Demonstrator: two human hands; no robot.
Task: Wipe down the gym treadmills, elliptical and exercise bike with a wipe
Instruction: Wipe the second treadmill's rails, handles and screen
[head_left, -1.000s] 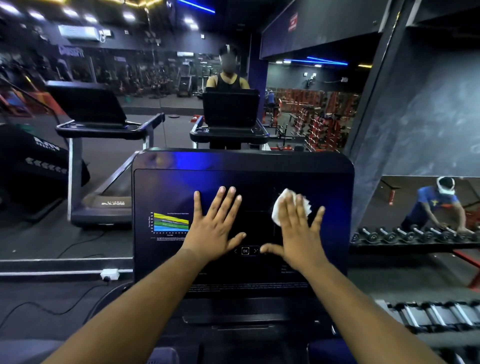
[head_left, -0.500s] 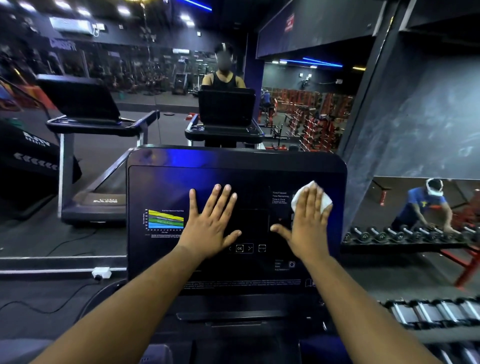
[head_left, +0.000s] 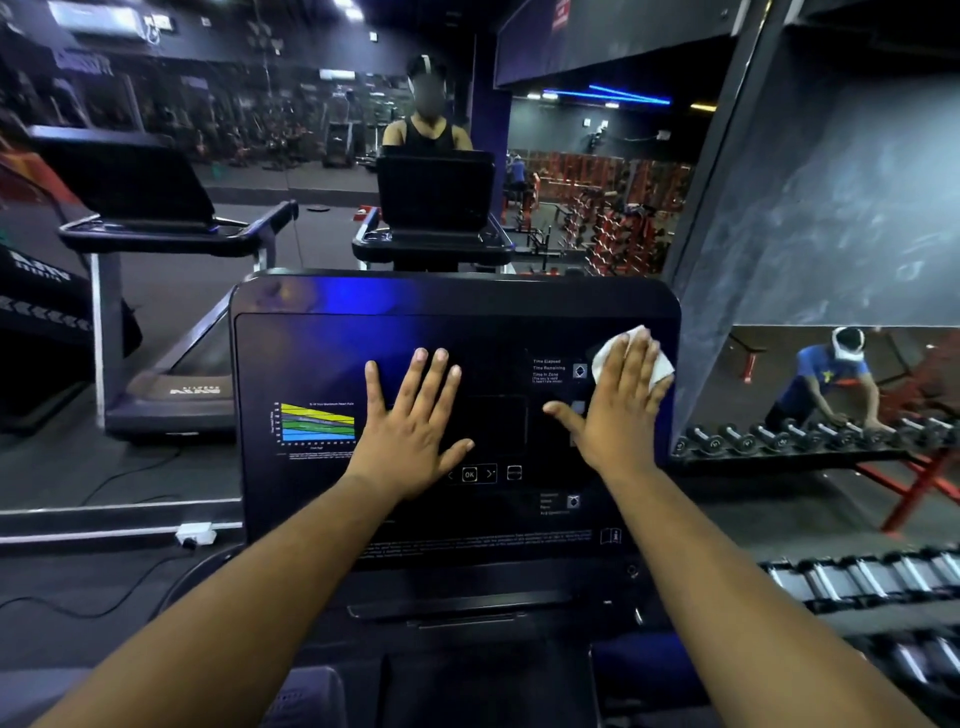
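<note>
Both hands flat on treadmill console (head_left: 322, 353), fingers straight and spread. Left hand (head_left: 410, 431) presses bare panel near centre, beside coloured chart (head_left: 317, 423). Right hand (head_left: 618, 405) presses white wipe (head_left: 657, 366) against upper right corner; wipe mostly under fingers, probably crumpled, edges poking out past fingertips.

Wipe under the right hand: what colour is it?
White, plain; the wipe shows best in the head view, against the dark console.

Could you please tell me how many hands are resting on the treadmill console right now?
2: the left hand lies flat mid-panel, and the right hand presses the white wipe near the upper right corner.
</note>
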